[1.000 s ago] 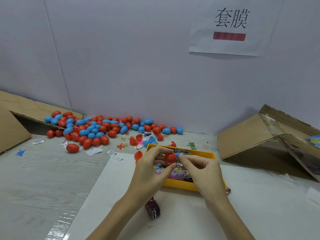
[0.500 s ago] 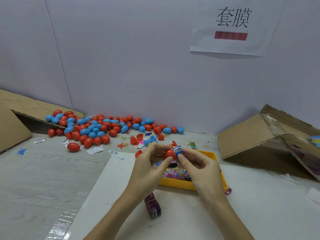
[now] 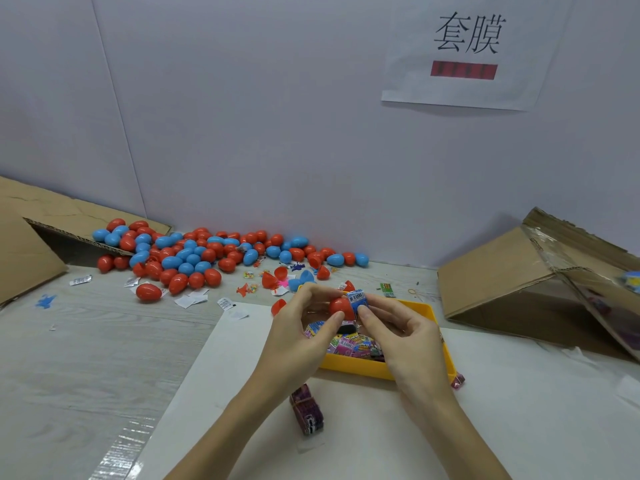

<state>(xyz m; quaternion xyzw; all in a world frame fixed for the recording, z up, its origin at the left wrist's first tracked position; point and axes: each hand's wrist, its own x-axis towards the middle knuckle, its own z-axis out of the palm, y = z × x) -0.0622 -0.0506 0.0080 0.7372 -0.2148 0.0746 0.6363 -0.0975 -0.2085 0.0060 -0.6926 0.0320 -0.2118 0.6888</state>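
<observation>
Head view: we work a red egg [image 3: 340, 307] and blue film sleeve [image 3: 356, 301] above the yellow tray [image 3: 439, 336].
Left hand [image 3: 301, 327] pinches the egg; right hand [image 3: 398, 332] pinches the sleeve against it.

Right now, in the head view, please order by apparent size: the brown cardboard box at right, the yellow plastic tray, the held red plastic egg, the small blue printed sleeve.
1. brown cardboard box
2. yellow plastic tray
3 and 4. red plastic egg and blue printed sleeve look alike; both are partly covered, so unranked.
</observation>
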